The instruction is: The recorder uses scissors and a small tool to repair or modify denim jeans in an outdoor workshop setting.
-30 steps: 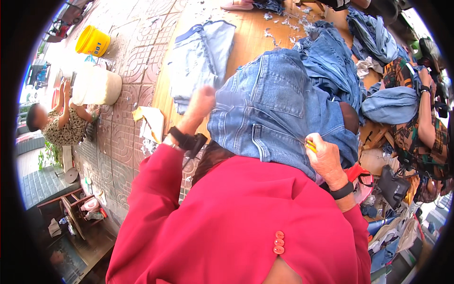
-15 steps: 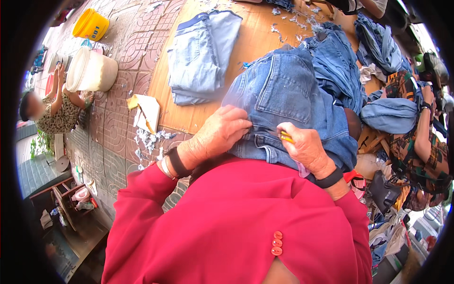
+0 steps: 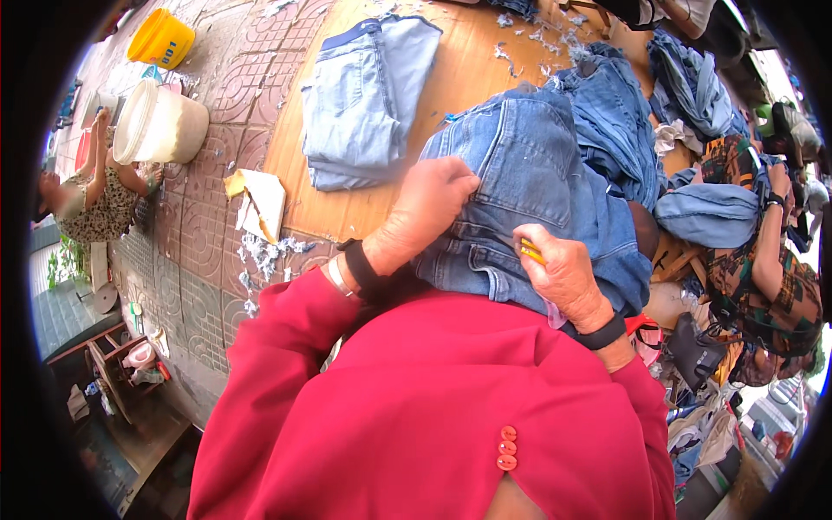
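Across my lap lies a pair of blue jeans (image 3: 529,165), a back pocket facing up and the waistband folded near my body. My left hand (image 3: 431,195) is closed in a pinch just beside the pocket's left edge; whatever is between its fingertips is too small to see. Lower and to the right, my right hand (image 3: 559,269) grips a small yellow-handled tool (image 3: 531,250) against the jeans. Its working end is hidden, so its kind cannot be told. On the wooden board (image 3: 290,195) ahead lies a folded light-blue pair of jeans (image 3: 355,104).
Frayed denim (image 3: 611,113) heaps beyond my lap, more denim (image 3: 698,82) farther right. Blue lint (image 3: 269,256) and a white scrap (image 3: 263,204) lie on the paving. A white bucket (image 3: 165,126), a yellow bucket (image 3: 162,39) and a person stand left; another person (image 3: 763,251) sits right.
My left hand has lifted from near the waistband and moved up and right to the pocket edge, its fingers pinched. The right hand has barely moved, the tool still in it.
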Demonstrator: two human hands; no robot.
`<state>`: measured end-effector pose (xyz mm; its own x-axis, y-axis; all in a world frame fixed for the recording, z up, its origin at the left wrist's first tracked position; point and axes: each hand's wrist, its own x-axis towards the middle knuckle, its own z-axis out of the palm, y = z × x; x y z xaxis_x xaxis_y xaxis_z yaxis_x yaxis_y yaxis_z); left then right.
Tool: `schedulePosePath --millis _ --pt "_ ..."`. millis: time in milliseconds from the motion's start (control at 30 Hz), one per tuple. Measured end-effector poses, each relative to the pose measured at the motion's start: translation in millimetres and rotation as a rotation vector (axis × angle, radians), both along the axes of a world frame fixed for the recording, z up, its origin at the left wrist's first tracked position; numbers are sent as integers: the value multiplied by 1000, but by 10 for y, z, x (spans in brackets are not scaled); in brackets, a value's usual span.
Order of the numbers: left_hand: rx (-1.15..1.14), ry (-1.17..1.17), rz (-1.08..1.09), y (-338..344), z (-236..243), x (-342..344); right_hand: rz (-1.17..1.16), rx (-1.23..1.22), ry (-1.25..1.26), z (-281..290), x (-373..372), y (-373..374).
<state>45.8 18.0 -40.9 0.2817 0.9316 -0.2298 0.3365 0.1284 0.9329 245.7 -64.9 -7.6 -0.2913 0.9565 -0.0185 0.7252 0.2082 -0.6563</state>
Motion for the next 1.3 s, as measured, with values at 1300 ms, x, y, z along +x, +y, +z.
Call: schedulePosePath --millis 1300 --pt "47 -300 625 -139 -525 -1213 -33 319 -53 60 -312 246"
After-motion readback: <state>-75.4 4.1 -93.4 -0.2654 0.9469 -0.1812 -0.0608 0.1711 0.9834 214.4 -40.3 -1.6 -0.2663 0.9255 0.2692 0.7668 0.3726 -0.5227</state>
